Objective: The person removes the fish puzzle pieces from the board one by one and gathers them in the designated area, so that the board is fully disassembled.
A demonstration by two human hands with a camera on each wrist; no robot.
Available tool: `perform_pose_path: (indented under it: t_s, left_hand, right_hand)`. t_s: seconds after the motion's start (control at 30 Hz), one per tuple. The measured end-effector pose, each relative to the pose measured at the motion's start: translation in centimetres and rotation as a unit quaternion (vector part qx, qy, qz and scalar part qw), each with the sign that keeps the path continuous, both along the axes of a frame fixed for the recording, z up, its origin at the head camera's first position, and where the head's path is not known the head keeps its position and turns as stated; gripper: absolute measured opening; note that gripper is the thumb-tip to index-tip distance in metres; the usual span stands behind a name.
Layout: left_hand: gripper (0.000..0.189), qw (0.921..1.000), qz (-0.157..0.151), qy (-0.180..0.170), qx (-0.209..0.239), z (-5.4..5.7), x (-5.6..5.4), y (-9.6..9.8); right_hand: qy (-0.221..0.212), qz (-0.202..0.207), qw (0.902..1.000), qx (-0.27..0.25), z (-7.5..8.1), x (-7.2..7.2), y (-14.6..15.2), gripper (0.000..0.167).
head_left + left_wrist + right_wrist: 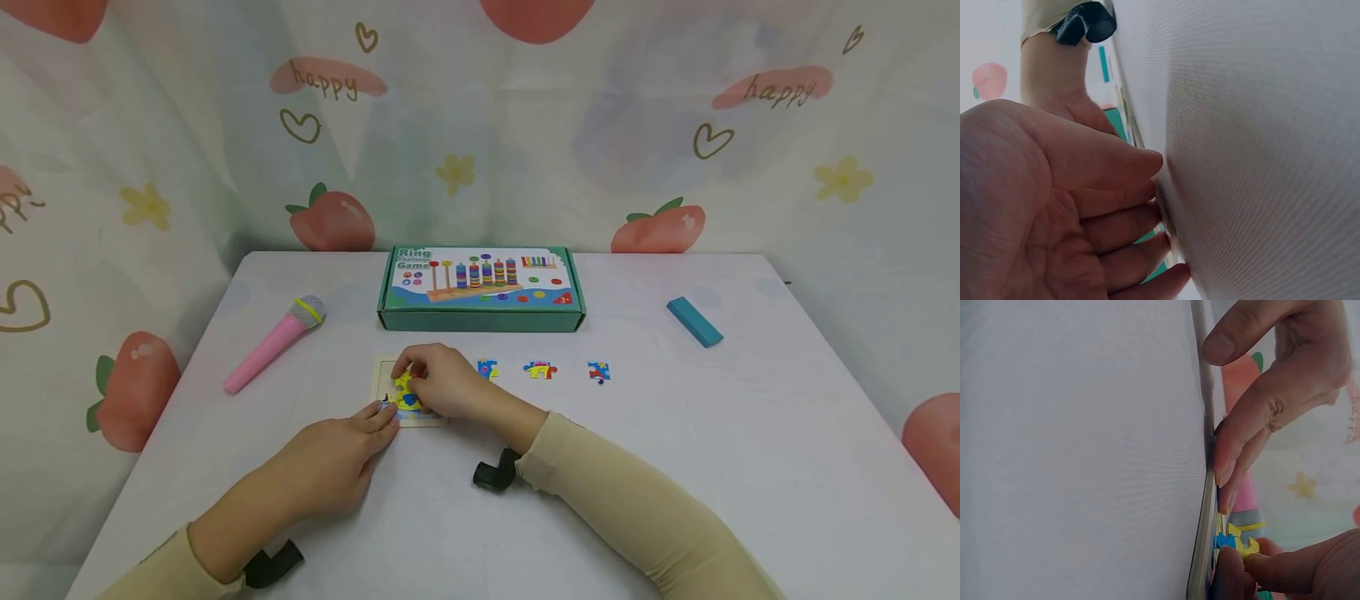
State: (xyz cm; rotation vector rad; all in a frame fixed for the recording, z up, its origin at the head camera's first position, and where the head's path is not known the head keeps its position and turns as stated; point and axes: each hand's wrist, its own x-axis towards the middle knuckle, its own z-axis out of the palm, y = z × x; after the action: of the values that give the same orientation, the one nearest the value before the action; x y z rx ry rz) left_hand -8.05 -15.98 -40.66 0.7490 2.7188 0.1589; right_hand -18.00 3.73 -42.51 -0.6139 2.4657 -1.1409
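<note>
Puzzle piece [405, 387], yellow and blue: over puzzle board [383, 372], pinched between thumb and fingers of right hand [444, 383]. Left hand [337, 458]: fingers loosely extended, tips at board's near left corner, nothing gripped. Piece judged light, stiff, thin; tabs likely weakest. Best hold: opposite edges. Three loose pieces [540, 369] lie right of board.

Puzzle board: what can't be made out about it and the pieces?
Head view: right hand covers much of the puzzle board, left hand its near left corner.
Head view: right hand partly hides the leftmost loose piece.
Right wrist view: right-hand fingers partly hide the yellow piece.
Left wrist view: left hand and low angle hide the board's picture.
</note>
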Motion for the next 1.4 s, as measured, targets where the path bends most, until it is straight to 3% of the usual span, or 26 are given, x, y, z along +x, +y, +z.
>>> perform_pose_path:
  t_s: [0.3, 0.47, 0.73, 1.1, 1.27, 1.4]
  left_hand:
    - [0.055, 0.9998, -0.011, 0.01, 0.015, 0.0, 0.2, -0.2]
    - [0.056, 0.9999, 0.0, 0.006, 0.01, -0.1, 0.1, -0.2]
    - [0.057, 1.0, 0.007, -0.004, 0.001, -0.2, 0.0, -0.1]
    - [0.055, 0.9998, 0.015, -0.011, 0.008, -0.2, 0.1, -0.1]
    - [0.055, 0.9999, 0.012, -0.007, 0.006, -0.1, 0.0, -0.1]
    - [0.054, 0.9999, 0.01, -0.003, 0.006, 0.0, 0.1, -0.1]
  right_hand:
    - [-0.059, -0.018, 0.9949, -0.079, 0.7, 0.3, 0.6, 0.017]
    - [-0.056, -0.021, 0.9958, -0.07, 2.1, 0.4, 2.5, 0.016]
    - [-0.074, -0.039, 0.9961, -0.028, 4.0, 0.6, 7.9, 0.018]
    - [-0.087, -0.085, 0.9919, 0.035, 2.7, 1.0, 14.6, 0.019]
    - [-0.117, -0.11, 0.9859, 0.048, 2.0, 1.2, 16.2, 0.021]
    - [-0.108, -0.116, 0.9856, 0.059, 1.7, 1.2, 16.8, 0.019]
